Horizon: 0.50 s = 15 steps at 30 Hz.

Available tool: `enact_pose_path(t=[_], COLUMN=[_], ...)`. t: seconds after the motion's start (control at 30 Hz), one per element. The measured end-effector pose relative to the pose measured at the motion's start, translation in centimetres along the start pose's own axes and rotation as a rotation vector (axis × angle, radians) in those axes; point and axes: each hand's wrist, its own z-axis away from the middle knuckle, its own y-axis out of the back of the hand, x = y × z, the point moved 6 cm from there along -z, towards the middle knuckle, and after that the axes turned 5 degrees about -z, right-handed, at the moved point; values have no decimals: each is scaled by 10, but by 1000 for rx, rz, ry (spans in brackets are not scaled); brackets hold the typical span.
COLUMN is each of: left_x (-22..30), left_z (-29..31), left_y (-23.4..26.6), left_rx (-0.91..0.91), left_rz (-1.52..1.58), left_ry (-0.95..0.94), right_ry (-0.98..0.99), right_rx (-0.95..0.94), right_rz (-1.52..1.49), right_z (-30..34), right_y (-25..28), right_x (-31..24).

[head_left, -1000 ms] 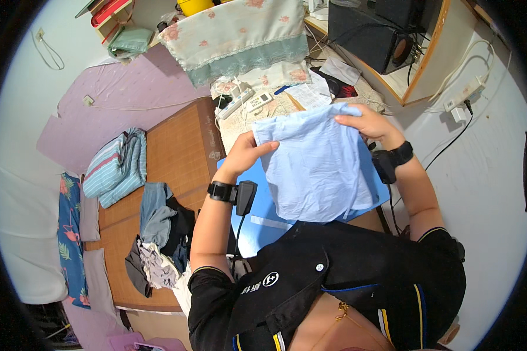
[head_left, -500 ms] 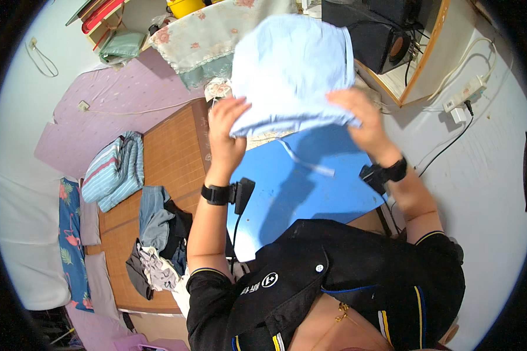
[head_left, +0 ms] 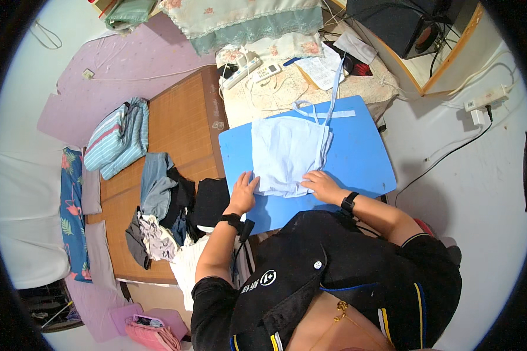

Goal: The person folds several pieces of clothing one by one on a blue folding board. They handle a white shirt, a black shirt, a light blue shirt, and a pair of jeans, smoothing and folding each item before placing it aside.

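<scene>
A light blue garment (head_left: 287,155) with thin ties lies folded into a rough rectangle on the blue tabletop (head_left: 366,152). One loop of tie (head_left: 334,88) trails past the far edge of the table. My left hand (head_left: 243,192) rests at the garment's near left corner, fingers apart and touching its edge. At the near right corner, my right hand (head_left: 325,187) lies with its fingers stretched over the cloth. Black straps circle both wrists.
Left of the table, a mat-covered bed (head_left: 181,120) bears a pile of clothes (head_left: 161,202), a folded black cloth (head_left: 212,202) and a striped blanket (head_left: 120,137). Beyond the table are a power strip (head_left: 243,71), a calculator-like device (head_left: 266,72) and papers (head_left: 322,69).
The garment has come down from mid-air onto the blue table and now lies flat. Both hands have lowered toward me with it, and their grip has loosened. The view has tilted slightly.
</scene>
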Motion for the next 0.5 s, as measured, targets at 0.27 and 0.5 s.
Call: enact_pose_path(t=[0.27, 0.5], left_x=[57, 92], left_z=[-34, -36], left_y=[11, -49], left_rx=[90, -34], left_rz=[108, -88], left_ry=[-85, 7], right_ry=[92, -69], right_rx=[-65, -28], right_rz=[151, 70], right_z=[4, 1], right_y=[-11, 10], right_x=[-23, -6])
